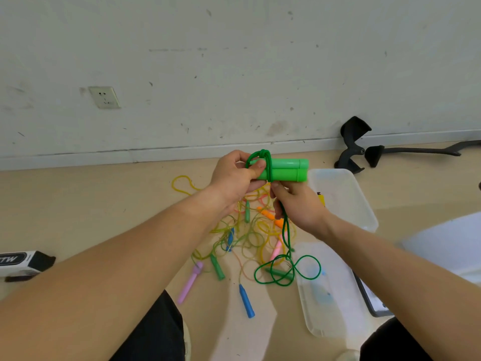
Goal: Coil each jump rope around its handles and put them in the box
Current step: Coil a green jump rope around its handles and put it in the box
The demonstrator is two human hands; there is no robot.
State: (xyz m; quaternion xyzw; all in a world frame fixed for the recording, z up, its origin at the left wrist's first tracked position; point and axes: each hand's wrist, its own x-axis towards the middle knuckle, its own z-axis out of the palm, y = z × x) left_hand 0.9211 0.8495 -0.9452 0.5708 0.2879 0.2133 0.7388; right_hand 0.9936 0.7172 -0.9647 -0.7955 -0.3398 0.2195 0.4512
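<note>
My left hand grips two bright green handles held side by side, thumb pressing on the wound cord. A few turns of dark green rope circle the handles near their left end. My right hand, just below the handles, pinches the same rope, whose loose end hangs down and loops on the floor. A clear plastic box stands to the right, behind my right hand. A tangle of other jump ropes with green, blue, pink and orange handles lies on the floor beneath my hands.
A clear lid lies flat at lower right. Black chair parts rest by the wall at the right. A black and white carton sits at the left edge. My knees in dark trousers frame the bottom of the view.
</note>
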